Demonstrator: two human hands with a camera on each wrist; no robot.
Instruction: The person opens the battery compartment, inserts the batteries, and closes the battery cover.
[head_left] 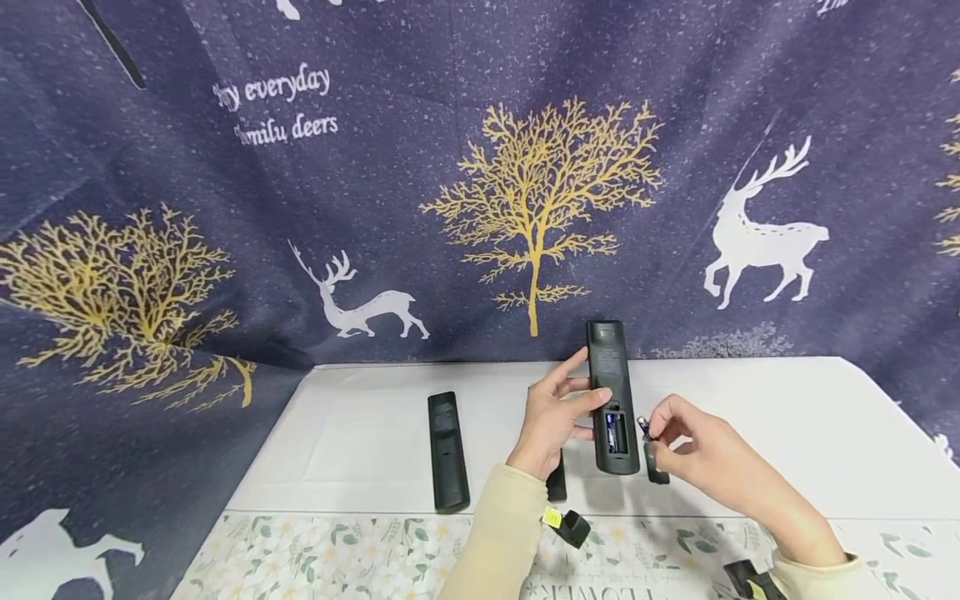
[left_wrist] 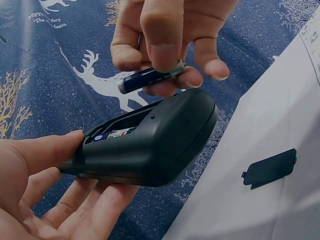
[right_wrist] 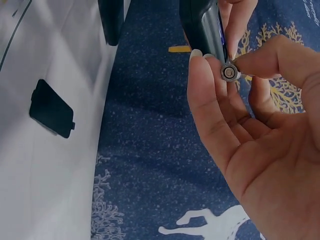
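My left hand (head_left: 551, 421) grips a black remote control (head_left: 608, 367), its back turned up and its battery compartment uncovered. Inside the compartment lies one blue battery (left_wrist: 112, 135), with an open slot beside it. Between thumb and fingertips my right hand (head_left: 697, 446) pinches a second blue battery (left_wrist: 147, 79), just above the remote in the left wrist view and apart from the slot. The end of that battery (right_wrist: 230, 73) faces the right wrist camera. A small black battery cover (left_wrist: 270, 167) lies on the white tabletop, below the right hand in the head view.
Another black remote (head_left: 448, 454) lies on the white table (head_left: 360, 450) to the left. A dark object (head_left: 557, 485) is partly hidden behind my left wrist. A floral cloth (head_left: 300, 550) covers the near edge; a dark blue curtain (head_left: 390, 208) with deer hangs behind.
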